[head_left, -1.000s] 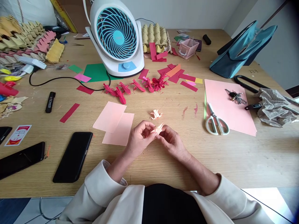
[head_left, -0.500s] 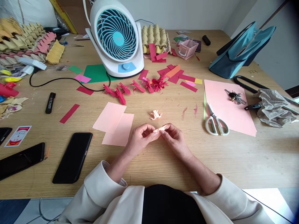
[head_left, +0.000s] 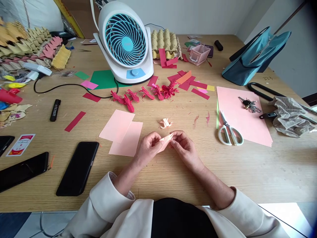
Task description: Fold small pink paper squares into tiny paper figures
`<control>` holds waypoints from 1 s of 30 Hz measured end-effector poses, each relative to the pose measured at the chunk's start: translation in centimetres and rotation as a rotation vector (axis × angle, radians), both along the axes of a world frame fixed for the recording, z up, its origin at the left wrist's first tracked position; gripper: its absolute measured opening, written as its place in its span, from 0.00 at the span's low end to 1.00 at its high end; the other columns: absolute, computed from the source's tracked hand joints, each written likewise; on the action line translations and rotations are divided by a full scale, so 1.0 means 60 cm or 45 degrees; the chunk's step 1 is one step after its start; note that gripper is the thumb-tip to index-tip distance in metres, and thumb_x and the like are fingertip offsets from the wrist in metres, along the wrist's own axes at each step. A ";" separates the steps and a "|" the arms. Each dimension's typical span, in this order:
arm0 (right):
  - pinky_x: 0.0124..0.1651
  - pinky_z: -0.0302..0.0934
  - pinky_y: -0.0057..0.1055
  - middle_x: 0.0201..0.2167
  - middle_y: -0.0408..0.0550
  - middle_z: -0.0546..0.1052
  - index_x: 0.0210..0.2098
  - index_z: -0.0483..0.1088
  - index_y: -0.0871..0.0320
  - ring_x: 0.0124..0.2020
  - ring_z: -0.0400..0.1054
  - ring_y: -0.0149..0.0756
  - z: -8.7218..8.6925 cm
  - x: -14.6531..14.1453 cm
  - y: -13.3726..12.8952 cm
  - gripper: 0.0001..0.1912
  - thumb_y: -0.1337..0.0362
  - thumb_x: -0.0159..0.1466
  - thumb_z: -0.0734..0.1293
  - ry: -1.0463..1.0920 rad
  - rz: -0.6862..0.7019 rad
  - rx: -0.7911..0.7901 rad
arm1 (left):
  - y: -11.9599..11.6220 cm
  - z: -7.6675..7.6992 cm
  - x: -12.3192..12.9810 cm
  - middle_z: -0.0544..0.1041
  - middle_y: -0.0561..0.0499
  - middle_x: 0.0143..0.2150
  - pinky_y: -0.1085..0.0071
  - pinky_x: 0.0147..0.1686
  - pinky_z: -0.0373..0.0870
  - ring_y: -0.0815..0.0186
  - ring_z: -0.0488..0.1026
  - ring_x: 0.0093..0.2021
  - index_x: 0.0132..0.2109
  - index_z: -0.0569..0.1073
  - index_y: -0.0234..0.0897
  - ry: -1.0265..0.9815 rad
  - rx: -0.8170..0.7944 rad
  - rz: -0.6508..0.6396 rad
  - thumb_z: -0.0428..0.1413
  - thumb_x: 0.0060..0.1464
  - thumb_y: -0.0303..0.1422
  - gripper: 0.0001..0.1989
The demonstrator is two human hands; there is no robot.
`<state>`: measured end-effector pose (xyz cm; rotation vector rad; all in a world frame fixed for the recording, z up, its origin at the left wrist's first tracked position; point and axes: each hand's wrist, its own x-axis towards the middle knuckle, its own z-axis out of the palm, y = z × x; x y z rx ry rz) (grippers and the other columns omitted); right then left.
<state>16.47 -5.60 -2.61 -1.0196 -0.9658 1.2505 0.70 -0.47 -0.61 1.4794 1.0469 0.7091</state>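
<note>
A small folded piece of pale pink paper (head_left: 165, 142) is held up just above the table between my two hands. My left hand (head_left: 148, 148) pinches its left end between thumb and fingers. At the other end, the fingertips of my right hand (head_left: 184, 147) are closed at the paper's pointed corner. A finished-looking folded pale pink paper figure (head_left: 165, 123) lies on the table just beyond my hands. Left of my left hand, two flat pale pink paper sheets (head_left: 126, 137) overlap.
A row of crimson folded paper pieces (head_left: 148, 93) lies below a white fan (head_left: 126, 43). Scissors (head_left: 230, 130) rest partly on pink sheets (head_left: 250, 122) with keys (head_left: 251, 105) at right. Phones (head_left: 78, 168), a black marker (head_left: 55, 110) and a crimson strip (head_left: 75, 121) lie left.
The folded paper has been tilted, so more of its flat face shows between my hands. My right fingers have shifted slightly toward its pointed corner. The view has moved a little.
</note>
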 end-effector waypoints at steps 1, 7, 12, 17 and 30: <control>0.41 0.64 0.31 0.34 0.44 0.69 0.46 0.66 0.53 0.35 0.65 0.32 -0.001 0.000 0.000 0.14 0.57 0.64 0.69 -0.027 -0.019 0.022 | 0.000 -0.002 0.000 0.63 0.57 0.24 0.77 0.26 0.58 0.73 0.61 0.26 0.28 0.63 0.36 0.002 0.014 0.006 0.55 0.55 0.36 0.12; 0.38 0.63 0.32 0.34 0.43 0.68 0.47 0.64 0.52 0.33 0.63 0.33 -0.011 0.000 -0.001 0.16 0.56 0.63 0.69 -0.171 -0.082 0.052 | -0.002 -0.014 -0.002 0.68 0.56 0.25 0.77 0.27 0.61 0.72 0.65 0.27 0.31 0.67 0.36 0.051 0.092 0.001 0.59 0.55 0.43 0.15; 0.39 0.63 0.31 0.36 0.44 0.69 0.46 0.66 0.52 0.34 0.64 0.33 -0.019 0.000 0.000 0.13 0.58 0.63 0.69 -0.124 -0.067 0.044 | 0.001 -0.019 -0.004 0.72 0.54 0.27 0.76 0.30 0.65 0.71 0.68 0.28 0.37 0.71 0.35 -0.011 0.046 -0.013 0.58 0.57 0.42 0.13; 0.38 0.63 0.30 0.34 0.43 0.69 0.44 0.66 0.53 0.33 0.65 0.32 -0.013 0.000 0.001 0.13 0.58 0.62 0.70 -0.027 -0.069 0.012 | 0.003 -0.022 -0.006 0.76 0.51 0.33 0.74 0.35 0.68 0.69 0.73 0.34 0.41 0.71 0.34 -0.062 -0.017 -0.057 0.58 0.58 0.41 0.13; 0.38 0.65 0.32 0.30 0.42 0.71 0.44 0.67 0.54 0.31 0.67 0.33 0.000 0.006 0.001 0.14 0.54 0.63 0.68 -0.062 -0.056 -0.077 | 0.008 -0.023 -0.004 0.76 0.50 0.34 0.72 0.37 0.71 0.67 0.74 0.35 0.41 0.70 0.36 -0.150 -0.042 -0.012 0.59 0.56 0.39 0.11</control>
